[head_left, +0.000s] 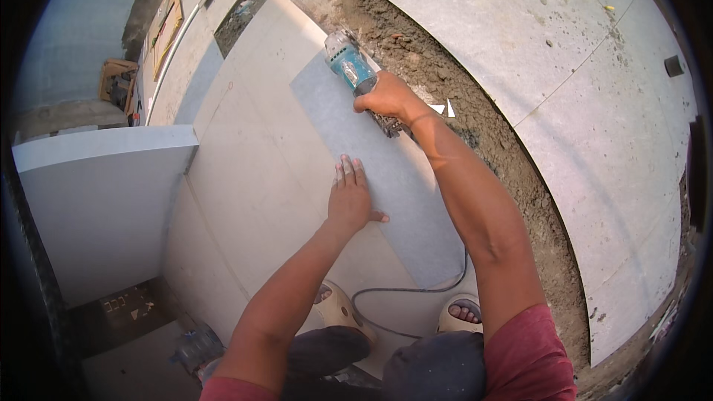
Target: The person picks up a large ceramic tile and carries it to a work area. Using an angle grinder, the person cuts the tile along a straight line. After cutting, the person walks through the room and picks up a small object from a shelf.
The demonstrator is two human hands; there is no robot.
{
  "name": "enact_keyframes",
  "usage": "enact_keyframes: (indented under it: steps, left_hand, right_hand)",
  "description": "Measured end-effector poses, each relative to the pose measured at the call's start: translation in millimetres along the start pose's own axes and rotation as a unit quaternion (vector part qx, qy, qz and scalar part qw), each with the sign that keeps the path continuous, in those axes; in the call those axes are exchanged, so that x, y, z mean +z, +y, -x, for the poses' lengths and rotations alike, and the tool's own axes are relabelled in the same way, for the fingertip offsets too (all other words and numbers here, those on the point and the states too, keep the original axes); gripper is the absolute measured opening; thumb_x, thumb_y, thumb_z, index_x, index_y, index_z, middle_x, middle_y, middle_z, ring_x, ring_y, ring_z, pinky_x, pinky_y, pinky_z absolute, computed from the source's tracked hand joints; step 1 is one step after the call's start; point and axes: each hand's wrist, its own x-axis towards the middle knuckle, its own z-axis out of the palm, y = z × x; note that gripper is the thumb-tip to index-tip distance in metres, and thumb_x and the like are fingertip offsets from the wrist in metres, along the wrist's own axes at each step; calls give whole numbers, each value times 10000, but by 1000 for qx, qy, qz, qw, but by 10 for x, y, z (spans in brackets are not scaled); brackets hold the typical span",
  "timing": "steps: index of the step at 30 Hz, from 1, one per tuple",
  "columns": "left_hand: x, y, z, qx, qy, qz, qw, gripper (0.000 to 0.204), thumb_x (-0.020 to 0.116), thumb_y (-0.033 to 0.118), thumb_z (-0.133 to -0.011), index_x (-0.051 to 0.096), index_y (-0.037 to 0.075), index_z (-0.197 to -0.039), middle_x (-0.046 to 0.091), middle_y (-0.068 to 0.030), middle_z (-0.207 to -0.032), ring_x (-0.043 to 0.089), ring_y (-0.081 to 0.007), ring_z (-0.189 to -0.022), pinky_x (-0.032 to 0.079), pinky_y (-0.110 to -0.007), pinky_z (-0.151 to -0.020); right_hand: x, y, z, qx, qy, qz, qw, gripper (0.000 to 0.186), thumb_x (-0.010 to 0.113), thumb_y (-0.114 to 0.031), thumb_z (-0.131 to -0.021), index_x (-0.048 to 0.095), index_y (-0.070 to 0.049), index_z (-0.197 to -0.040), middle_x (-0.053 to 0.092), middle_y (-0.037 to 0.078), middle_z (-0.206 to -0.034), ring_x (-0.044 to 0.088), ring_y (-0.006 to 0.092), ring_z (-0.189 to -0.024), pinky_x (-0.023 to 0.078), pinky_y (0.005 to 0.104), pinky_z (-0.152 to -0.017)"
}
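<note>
My right hand grips a teal angle grinder held at the far end of a grey tile strip. The strip lies on a larger beige tile laid on the floor. My left hand presses flat on the grey strip, fingers together, thumb out to the right. The grinder's black cable runs back along the strip's near edge to between my sandalled feet. Two small white tile spacers lie just right of my right wrist.
A band of rough mortar bed runs along the right of the tile, with laid grey floor tiles beyond it. A grey slab stands at left. Wood scraps lie at far left. A crumpled plastic bottle sits near my left knee.
</note>
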Motion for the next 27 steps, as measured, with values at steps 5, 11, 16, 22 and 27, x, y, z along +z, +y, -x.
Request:
enact_keyframes:
  steps: [5,11,16,22,27]
  left_hand:
    - [-7,1,2,-2,-5,-6,1000,1395,850,565,-519,88,-161,-1435,106,-408,-1481,186,-474,-1408,276,-428,-1135]
    - [-19,9,4,-2,-9,-7,1000,1393,849,566,-522,88,-161,-1434,98,-406,-1483,184,-471,-1409,285,-426,-1131]
    - [-54,36,9,-8,-18,-13,1000,1394,850,566,-524,83,-155,-1438,97,-402,-1486,188,-471,-1408,289,-427,-1129]
    - [-17,-3,12,-5,-8,-7,1000,1402,851,570,-518,81,-151,-1441,98,-399,-1488,193,-470,-1407,287,-426,-1129]
    - [-21,17,0,-3,-10,-13,1000,1406,845,581,-519,76,-150,-1441,98,-397,-1489,194,-466,-1408,283,-419,-1133]
  right_hand:
    - [-18,-10,42,1,-2,-4,1000,504,772,-269,-562,659,56,-930,675,206,-876,657,298,-784,506,331,-717]
    - [-41,-53,51,13,-6,10,1000,516,770,-279,-563,656,60,-936,673,216,-886,656,306,-793,503,326,-719]
    - [-17,6,41,8,-8,13,1000,499,766,-276,-565,662,49,-929,675,206,-883,655,300,-800,501,329,-725]
    - [-37,-10,143,15,-18,-13,1000,477,766,-265,-568,664,38,-921,677,192,-880,653,288,-798,498,327,-732]
    - [-74,10,201,15,-23,-7,1000,493,771,-262,-573,657,46,-941,676,194,-897,653,286,-810,497,321,-743]
